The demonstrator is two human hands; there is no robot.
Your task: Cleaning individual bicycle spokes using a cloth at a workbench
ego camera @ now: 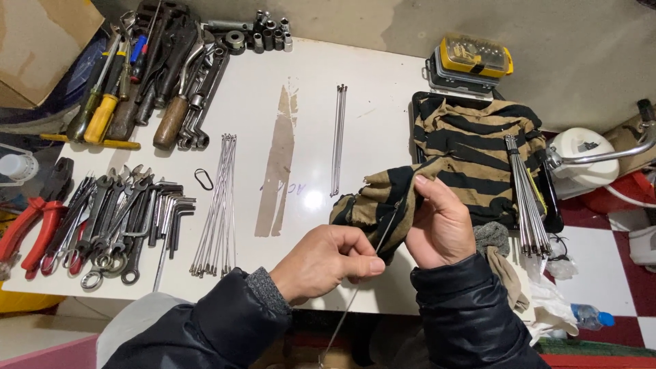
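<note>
My left hand (326,258) pinches a thin metal spoke (355,297) that runs from the table's near edge up toward the cloth. Just to its right, my right hand (441,224) grips a fold of the tan and black striped cloth (471,147) wrapped around the spoke's upper part. The cloth trails back over a black tray (555,217). A bundle of spokes (527,198) lies on the cloth to the right. Another bundle of spokes (217,205) lies on the white table (369,75) left of my hands, and a few spokes (337,137) lie in the middle.
Wrenches and hex keys (123,219) lie at the left with red-handled cutters (31,229). Screwdrivers, hammers and sockets (164,75) fill the far left. A yellow bit case (475,56) sits at the back right. A plastic bottle (589,317) lies on the floor.
</note>
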